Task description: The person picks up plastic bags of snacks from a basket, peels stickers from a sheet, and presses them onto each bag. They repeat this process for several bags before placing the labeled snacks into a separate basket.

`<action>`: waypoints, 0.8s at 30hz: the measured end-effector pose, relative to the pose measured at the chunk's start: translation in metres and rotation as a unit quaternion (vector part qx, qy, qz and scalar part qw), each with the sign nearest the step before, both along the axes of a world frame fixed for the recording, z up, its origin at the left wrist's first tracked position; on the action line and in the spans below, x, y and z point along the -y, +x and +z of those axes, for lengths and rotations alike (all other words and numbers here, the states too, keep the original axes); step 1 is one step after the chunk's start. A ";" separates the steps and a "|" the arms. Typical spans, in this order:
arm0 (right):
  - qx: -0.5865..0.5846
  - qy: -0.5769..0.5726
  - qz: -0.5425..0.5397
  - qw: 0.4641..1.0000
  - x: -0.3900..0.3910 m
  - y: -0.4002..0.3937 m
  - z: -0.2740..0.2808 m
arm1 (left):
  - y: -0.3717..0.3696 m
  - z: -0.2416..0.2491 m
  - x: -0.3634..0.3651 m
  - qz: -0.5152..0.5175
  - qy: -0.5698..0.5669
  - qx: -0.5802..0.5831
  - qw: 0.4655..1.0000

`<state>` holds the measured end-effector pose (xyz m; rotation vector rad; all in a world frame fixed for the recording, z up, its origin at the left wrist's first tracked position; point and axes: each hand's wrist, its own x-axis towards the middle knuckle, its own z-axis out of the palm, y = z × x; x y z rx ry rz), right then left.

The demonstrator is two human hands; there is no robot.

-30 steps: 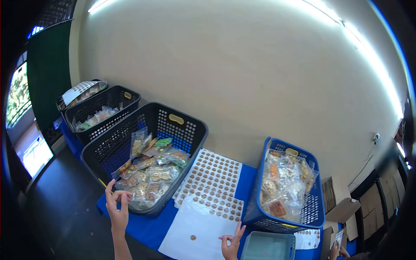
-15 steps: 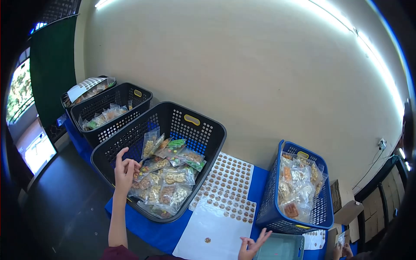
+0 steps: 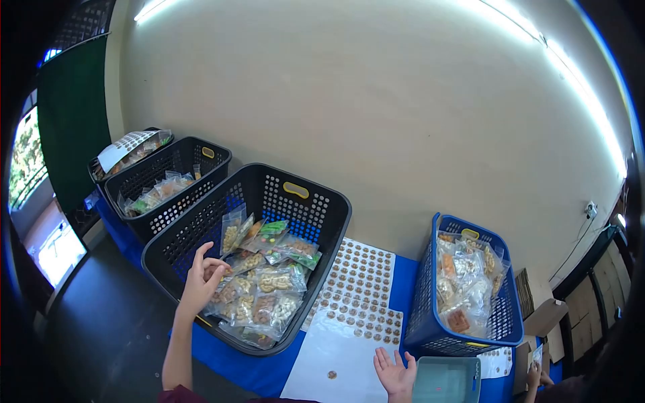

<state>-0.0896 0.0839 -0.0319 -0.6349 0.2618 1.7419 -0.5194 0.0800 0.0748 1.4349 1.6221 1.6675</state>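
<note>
My left hand (image 3: 201, 281) is over the left rim of the large black basket (image 3: 339, 215). Its fingers are loosely curled, the index finger raised, and no held thing shows in it. Just beyond its fingertips lie clear plastic packets of nuts and other snacks (image 3: 275, 279), heaped in the basket. My right hand (image 3: 395, 373) is open, palm up and bare. It is over the edge of a white sheet (image 3: 316, 366) that has one round sticker left on its lower part, close to a grey-green tray (image 3: 447, 383).
A blue basket (image 3: 420, 316) of snack packets stands on the right. Sticker sheets (image 3: 359, 275) lie on the blue cloth (image 3: 269, 376). Two more black baskets (image 3: 151, 225) with packets are at the back left. Another person's hands (image 3: 536, 376) hold a packet at the lower right.
My left hand has shifted slightly right and down toward the packets. My right hand has turned palm up with its fingers extended. The view has shifted a little.
</note>
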 end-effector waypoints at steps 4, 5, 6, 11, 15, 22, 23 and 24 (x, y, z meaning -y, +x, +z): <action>-0.001 0.027 0.008 1.000 -0.004 0.000 0.007 | 0.006 0.037 -0.015 -0.042 -0.011 -0.076 0.996; 0.001 0.025 0.008 1.000 -0.004 0.001 0.008 | 0.006 0.044 -0.024 -0.050 -0.008 -0.097 0.994; 0.003 0.024 0.007 1.000 -0.004 0.002 0.009 | 0.008 0.052 -0.035 -0.063 -0.006 -0.116 0.991; -0.007 0.004 -0.011 1.000 0.002 0.011 -0.004 | -0.010 0.062 -0.134 -0.087 0.044 -0.258 0.961; 0.025 -0.027 -0.045 0.998 0.014 0.010 0.028 | -0.049 -0.006 -0.226 -0.007 0.014 -0.330 0.944; 0.133 0.042 -0.100 0.985 0.039 0.049 -0.007 | -0.094 -0.245 -0.277 0.023 -0.347 -0.366 0.863; 0.158 0.037 -0.112 0.980 0.041 0.050 -0.012 | -0.079 -0.246 -0.266 0.070 -0.372 -0.288 0.880; 0.182 0.030 -0.125 0.975 0.043 0.052 -0.018 | -0.057 -0.246 -0.252 0.183 -0.427 -0.218 0.858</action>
